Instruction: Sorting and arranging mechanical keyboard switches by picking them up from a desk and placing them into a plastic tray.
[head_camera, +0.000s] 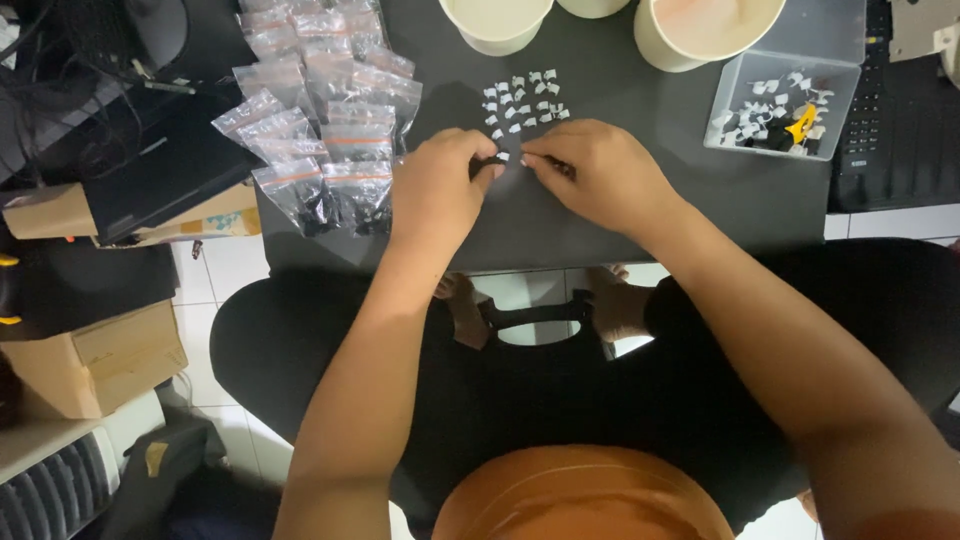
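Note:
My left hand and my right hand meet at the middle of a black table. The left fingers pinch a small black part. The right fingers pinch a small white piece close beside it; whether the two parts touch is hidden by the fingers. Just beyond the fingertips lie several small white clips set out in rows on the table.
A pile of small clear zip bags with black contents lies at left. A clear plastic box with white, black and yellow parts sits at right. Cream paper cups stand at the far edge. Cardboard boxes stand on the floor at left.

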